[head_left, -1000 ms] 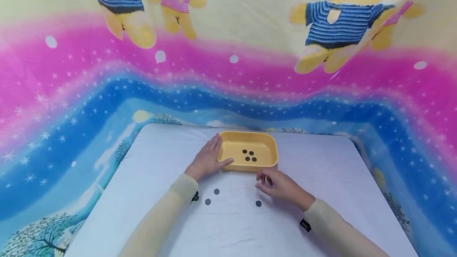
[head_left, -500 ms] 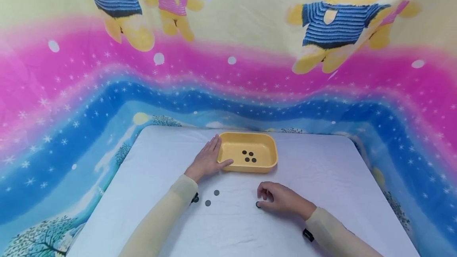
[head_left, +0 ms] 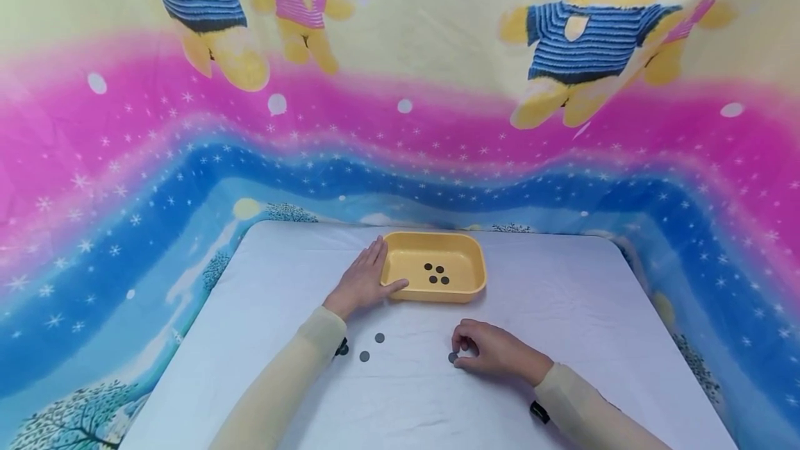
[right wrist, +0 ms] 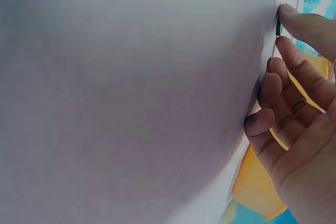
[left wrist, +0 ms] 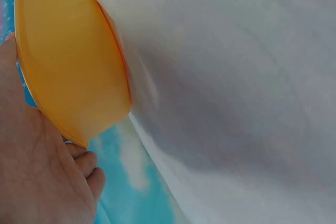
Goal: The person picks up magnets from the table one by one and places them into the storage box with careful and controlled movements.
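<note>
A yellow rectangular tray [head_left: 403, 296] stands near the back edge of the white table, with several small dark discs [head_left: 434, 280] lying inside it. My left hand [head_left: 362, 282] rests against the tray's left end, fingers straight along its side and thumb over the front rim. In front of the tray, my right hand [head_left: 496, 349] pinches a dark disc [head_left: 453, 357] at the tabletop. The right wrist view shows this disc [right wrist: 279, 27] edge-on between thumb and forefinger, the other fingers curled.
Two loose discs [head_left: 364, 356] lie on the table [head_left: 406, 401] between the arms. Another disc [head_left: 344, 350] is partly covered by the black wrist strap on the left. A printed bear curtain [head_left: 400, 137] surrounds the table's back and sides.
My right hand has moved from just in front of the tray toward me, down to the disc, and its thumb and forefinger have met it. My left hand stays at the tray.
</note>
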A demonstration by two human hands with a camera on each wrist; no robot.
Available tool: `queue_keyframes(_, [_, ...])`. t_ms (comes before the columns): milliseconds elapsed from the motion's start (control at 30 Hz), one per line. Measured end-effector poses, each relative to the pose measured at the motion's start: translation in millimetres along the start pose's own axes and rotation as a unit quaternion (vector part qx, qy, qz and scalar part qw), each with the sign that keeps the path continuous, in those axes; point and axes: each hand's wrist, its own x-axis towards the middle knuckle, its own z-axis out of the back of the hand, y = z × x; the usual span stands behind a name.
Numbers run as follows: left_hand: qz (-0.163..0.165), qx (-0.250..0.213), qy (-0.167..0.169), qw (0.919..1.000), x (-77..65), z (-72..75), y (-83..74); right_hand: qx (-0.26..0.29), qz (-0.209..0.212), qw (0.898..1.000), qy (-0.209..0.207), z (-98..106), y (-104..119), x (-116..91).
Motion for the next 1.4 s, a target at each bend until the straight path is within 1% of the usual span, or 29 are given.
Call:
queue_keyframes(400, [0.003,0.0,0.005,1.0,-0.7,1.2,-1.4,-0.002,-0.022,1.0,-0.004,-1.8,3.3,1.9])
queue_keyframes(667, [0.011,-0.001,0.011,0.9999,-0.8,-0.8,-0.8,-0.008,-0.015,1.0,-0.004,-4.4,4.6,2.7])
queue_keyframes(833, [0.015,-0.007,0.013,0.9998,-1.2,0.2,-1.9,-0.007,-0.017,1.0,0.004,-4.1,6.6,3.7])
queue_keyframes(1000, [0.014,-0.009,0.011,0.9998,-1.2,0.8,-2.5,0.008,-0.023,1.0,0.02,-4.4,9.8,5.3])
queue_keyframes(1233, [0.017,-0.008,0.013,0.9997,-1.5,0.3,-1.9,0.038,-0.005,0.999,0.031,-5.9,13.7,6.4])
queue_keyframes(1400, [0.016,-0.009,0.008,0.9998,-1.9,0.8,-2.2,0.043,-0.003,0.998,0.036,-7.7,14.8,7.1])
